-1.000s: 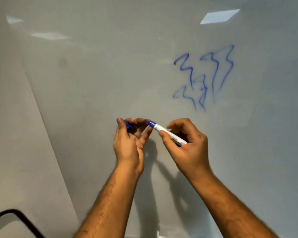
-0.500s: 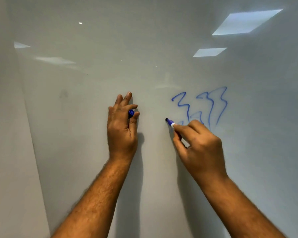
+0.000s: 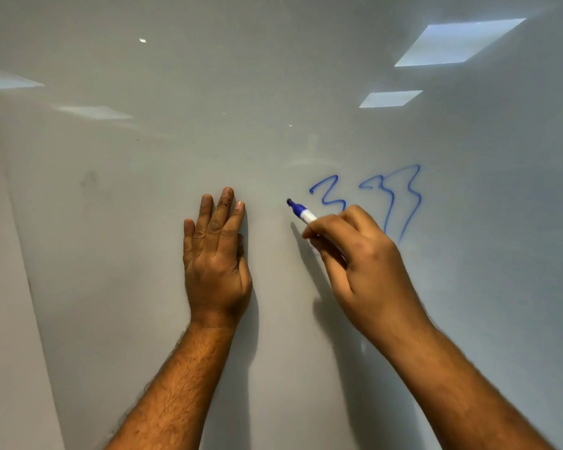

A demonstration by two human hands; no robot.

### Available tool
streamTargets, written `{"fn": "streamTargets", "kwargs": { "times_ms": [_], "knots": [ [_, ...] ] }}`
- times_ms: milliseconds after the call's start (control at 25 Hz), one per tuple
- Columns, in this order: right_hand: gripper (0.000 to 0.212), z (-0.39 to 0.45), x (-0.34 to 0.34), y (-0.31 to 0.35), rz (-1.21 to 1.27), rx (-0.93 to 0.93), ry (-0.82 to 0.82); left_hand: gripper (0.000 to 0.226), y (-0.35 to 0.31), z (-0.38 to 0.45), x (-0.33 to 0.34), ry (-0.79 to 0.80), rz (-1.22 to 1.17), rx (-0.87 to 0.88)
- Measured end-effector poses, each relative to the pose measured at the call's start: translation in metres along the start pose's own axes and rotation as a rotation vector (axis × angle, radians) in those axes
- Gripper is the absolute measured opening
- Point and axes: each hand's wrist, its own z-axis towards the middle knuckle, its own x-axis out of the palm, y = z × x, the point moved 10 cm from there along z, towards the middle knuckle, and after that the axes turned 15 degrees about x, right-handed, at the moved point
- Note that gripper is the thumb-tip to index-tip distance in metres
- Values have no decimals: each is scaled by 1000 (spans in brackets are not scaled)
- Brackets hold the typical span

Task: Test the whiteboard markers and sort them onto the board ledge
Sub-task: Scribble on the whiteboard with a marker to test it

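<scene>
My right hand (image 3: 364, 264) grips an uncapped white marker with a blue collar (image 3: 303, 213). Its dark tip points up and left, at or just off the whiteboard (image 3: 143, 254). Blue scribbles (image 3: 403, 196) sit on the board just right of the tip, partly hidden behind this hand. My left hand (image 3: 216, 254) lies flat on the board with straight fingers, a hand's width left of the marker tip. Its thumb is tucked out of sight, and the blue cap is not plainly visible. The board ledge is out of view.
The whiteboard's left edge (image 3: 30, 287) runs diagonally down, with grey wall (image 3: 0, 319) beyond it. Ceiling lights reflect on the board at the upper right (image 3: 459, 40). A faint smudge (image 3: 90, 178) marks the board at the left.
Both hands rose from the capless marker at chest height to the board. My left hand flattened against it and the blue cap went out of sight. The marker tip moved up beside the scribbles.
</scene>
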Motion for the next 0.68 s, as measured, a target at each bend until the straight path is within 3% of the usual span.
{"fn": "streamTargets", "kwargs": {
  "times_ms": [120,360,520,680],
  "knots": [
    [33,18,13,15,22,-51,104,62,0,0,2,24,13,1],
    [22,18,11,39,-14,-279,-68,64,0,-1,3,54,54,13],
    [18,2,4,23,21,-198,-134,62,0,-3,4,70,81,19],
    [17,-30,21,22,-53,-140,-39,63,1,-4,5,74,100,29]
  ]
}}
